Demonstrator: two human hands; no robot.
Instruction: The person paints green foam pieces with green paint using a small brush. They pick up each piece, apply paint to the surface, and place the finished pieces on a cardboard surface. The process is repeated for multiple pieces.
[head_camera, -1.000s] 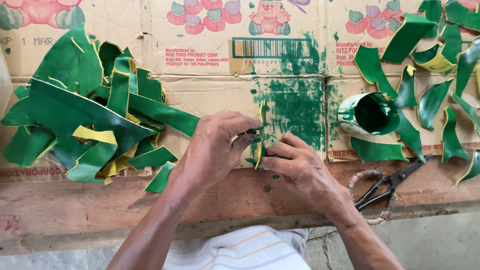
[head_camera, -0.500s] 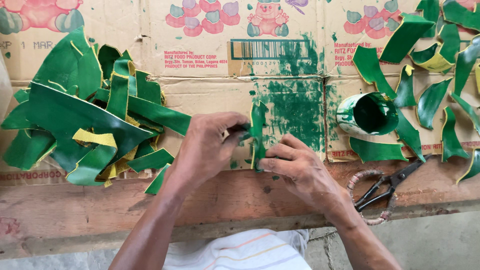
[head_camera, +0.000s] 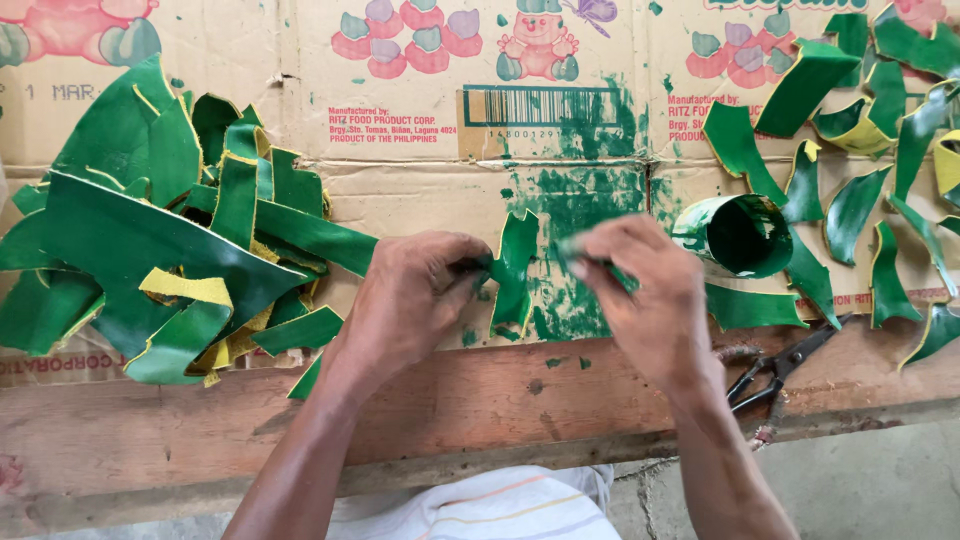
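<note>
My left hand pinches the left edge of a small green leaf-shaped cutout with yellow edges, held against the flattened cardboard. To its right my right hand is raised and blurred, its fingers closed on a small green object that I cannot make out clearly. Green paint stains mark the cardboard right behind both hands.
A heap of green and yellow scraps fills the left. A curled green piece and several cut leaf shapes lie at the right. Scissors rest on the wooden board near my right wrist.
My right hand has lifted off the cutout and moved right and up. The cutout now lies flat and fully visible, with my left hand still on its edge.
</note>
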